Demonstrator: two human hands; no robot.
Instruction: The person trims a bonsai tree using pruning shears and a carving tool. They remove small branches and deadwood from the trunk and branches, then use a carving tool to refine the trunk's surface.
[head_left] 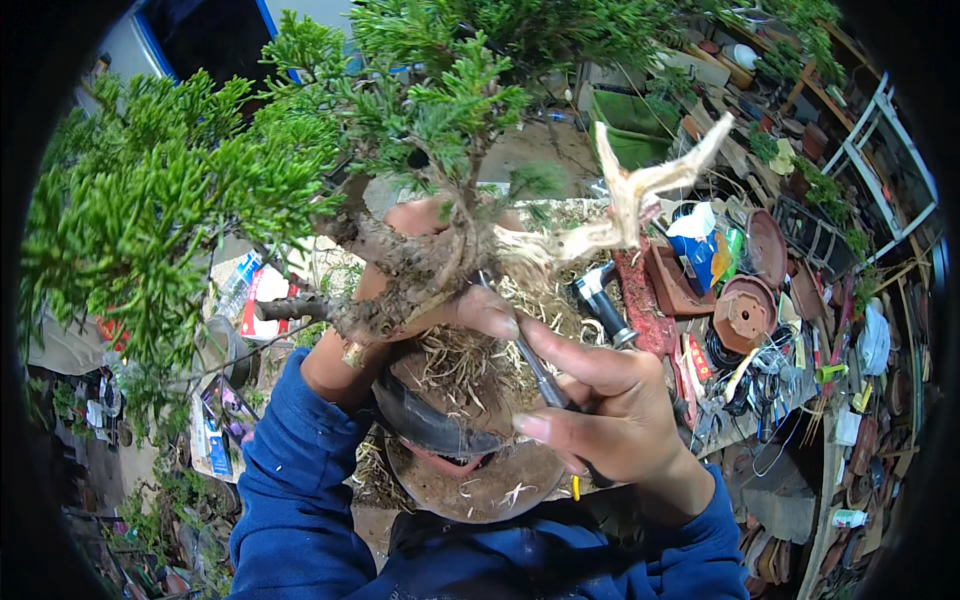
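A juniper bonsai [200, 150] with dense green foliage fills the upper left, its thick gnarled trunk [420, 262] leaning over a round dark pot [430, 415]. To the right, a forked branch [628, 205] is stripped to pale bare wood. My left hand [484, 312] reaches round behind the trunk and grips it; most of its fingers are hidden, while the thumb shows in front. In my right hand [615, 400] is a slim metal carving tool [540, 370], pinched between thumb and fingers. The tool's tip reaches the trunk beside my left thumb.
Pale wood shavings [465, 375] lie over the soil. A round turntable [480, 490] sits under the pot. Right of it are a black-and-silver power tool [603, 308], an unglazed brown pot [748, 312] and bags. A white metal frame [880, 170] leans at the far right.
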